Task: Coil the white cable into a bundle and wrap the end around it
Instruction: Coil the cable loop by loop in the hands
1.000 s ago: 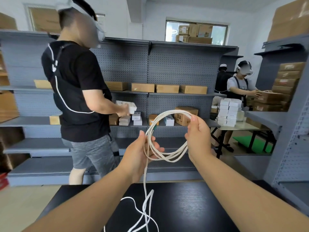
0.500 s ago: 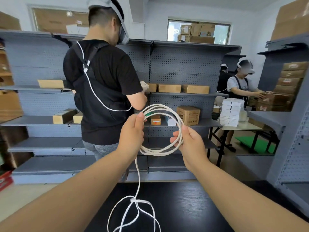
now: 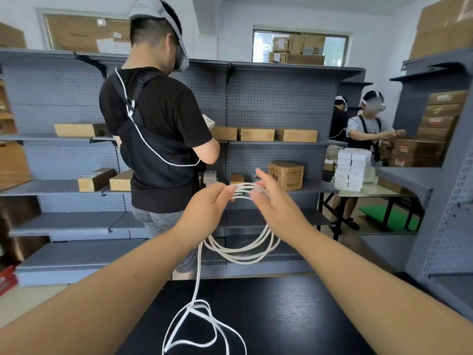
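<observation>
The white cable (image 3: 245,249) hangs in several round loops in front of me, held up at chest height. My left hand (image 3: 207,208) pinches the top of the coil between thumb and fingers. My right hand (image 3: 271,201) is just to the right of that pinch, its fingers spread and nearly straight, touching the top strands. A loose strand runs down from the left hand to a slack tangle of cable (image 3: 202,326) lying on the black table (image 3: 294,316).
A person in a black shirt (image 3: 158,139) stands close ahead at grey shelving (image 3: 276,103) holding cardboard boxes. Further right, two people work at a table (image 3: 368,192) stacked with white boxes. A grey shelf unit (image 3: 445,213) stands at my right.
My hands came together at the top of the coil. The right hand let go of the coil's right side and opened; the loops now hang lower. The person ahead stepped right.
</observation>
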Tool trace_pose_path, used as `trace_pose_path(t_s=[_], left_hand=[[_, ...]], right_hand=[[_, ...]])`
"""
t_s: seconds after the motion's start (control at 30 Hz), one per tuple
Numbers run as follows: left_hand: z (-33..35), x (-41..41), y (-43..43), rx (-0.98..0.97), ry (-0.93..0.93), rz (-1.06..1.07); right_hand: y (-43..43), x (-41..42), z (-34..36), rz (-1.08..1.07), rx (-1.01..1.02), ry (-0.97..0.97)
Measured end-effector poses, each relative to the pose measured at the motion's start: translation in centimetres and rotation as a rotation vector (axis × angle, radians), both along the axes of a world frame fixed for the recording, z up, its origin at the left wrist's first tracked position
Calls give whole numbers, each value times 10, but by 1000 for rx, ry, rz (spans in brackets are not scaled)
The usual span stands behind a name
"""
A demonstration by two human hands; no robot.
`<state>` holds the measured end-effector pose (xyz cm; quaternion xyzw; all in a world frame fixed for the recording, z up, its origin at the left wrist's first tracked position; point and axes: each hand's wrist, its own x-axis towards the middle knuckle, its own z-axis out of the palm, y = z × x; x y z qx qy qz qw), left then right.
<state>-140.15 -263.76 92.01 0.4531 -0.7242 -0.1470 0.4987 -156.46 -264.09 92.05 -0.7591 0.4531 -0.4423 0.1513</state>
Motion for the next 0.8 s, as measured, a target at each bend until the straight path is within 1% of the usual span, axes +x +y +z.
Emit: trace_pose_path(t_s=[0.07,0.17,0.27,0.33,0.43,0.5,0.6,0.7,0.73,0.8], left_hand=[[1,0,-1,-22,-16,-1],[0,3,-4,-34,-51,25],[-4,7,-7,-55,-81,64],[-8,7,-7,-61,-77,83],[-14,5,-7,-37,-20,75],[-17,4,-9,13,17,56],[-19,4,-9,163,170,-80],[-21,7,-7,305,290,-188],[-22,9,-7,350,315,-217],[-23,13,-7,408,277,-229]], right_hand=[[-1,3,-3,-8,-14,125],[-1,2,-6,-21,21,180],[0,4,-8,-56,-19,273],[1,5,-9,-98,-63,304],[1,5,-9,-128,-91,317],[1,4,-8,-127,-90,326],[0,3,-8,-140,-103,330],[0,-1,-8,-187,-131,265],[-1,-3,-7,-202,-139,237],[-2,-7,-5,-225,-151,214]])
